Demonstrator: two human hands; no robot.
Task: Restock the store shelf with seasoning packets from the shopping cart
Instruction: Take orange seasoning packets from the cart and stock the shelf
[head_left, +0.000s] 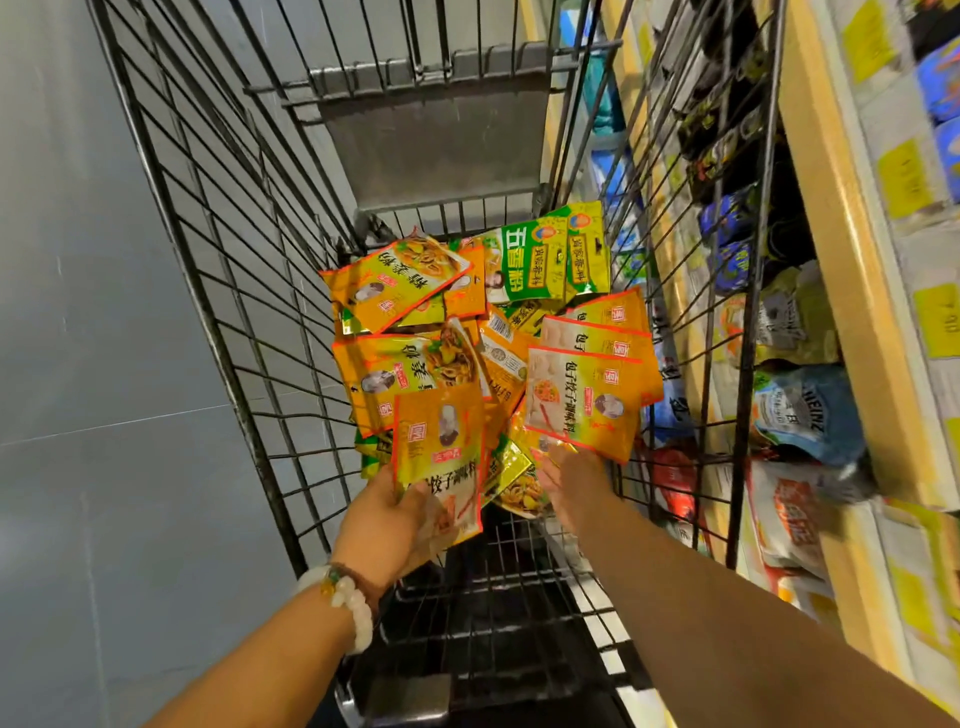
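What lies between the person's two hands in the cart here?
In the head view, between the left hand holding an orange packet and the right hand lies a glossy yellow-green packet over the cart's wire floor.
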